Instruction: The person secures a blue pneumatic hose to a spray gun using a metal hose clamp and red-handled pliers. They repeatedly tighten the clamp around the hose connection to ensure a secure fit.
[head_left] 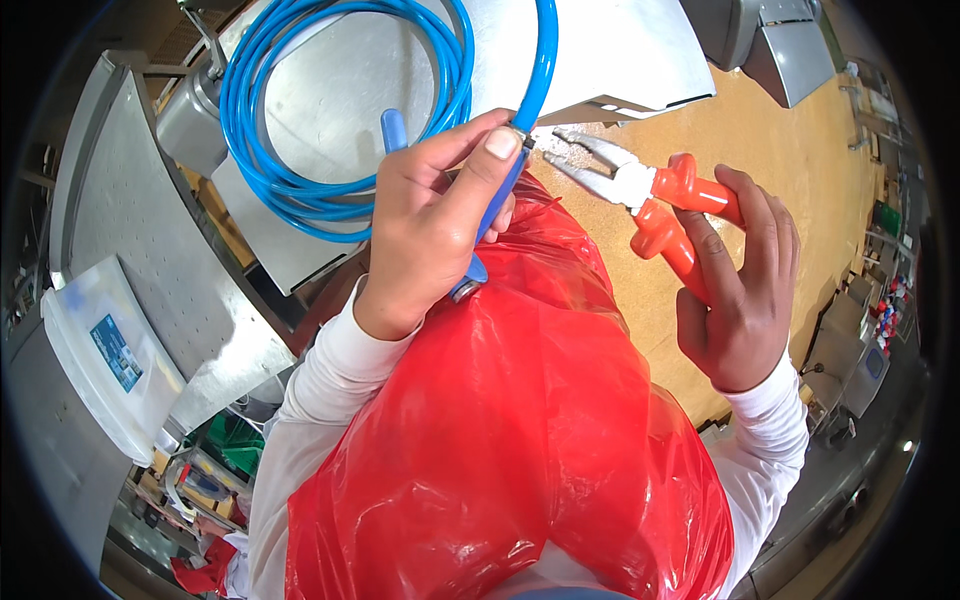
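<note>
My left hand [435, 205] is closed around a blue fitting [503, 192] where the end of a blue hose [543, 60] meets it. My thumb presses by the dark collar at the joint. A flat blue tab [393, 130] sticks out past my knuckles, and a metal-tipped end shows below the hand; my fingers hide the rest. In my right hand [745, 285] are combination pliers [690, 195] with orange-red handles. Their handles are spread and the metal jaws gape, pointing left toward the hose joint, with nothing seen between them.
Loops of the blue hose [245, 130] lie over a metal surface [345, 85] ahead. A metal table [150, 200] carries a clear plastic container [85, 310] on the left. Grey machine parts [785, 55] stand at the far right, above a tan floor [800, 140]. A red plastic apron [500, 420] covers my front.
</note>
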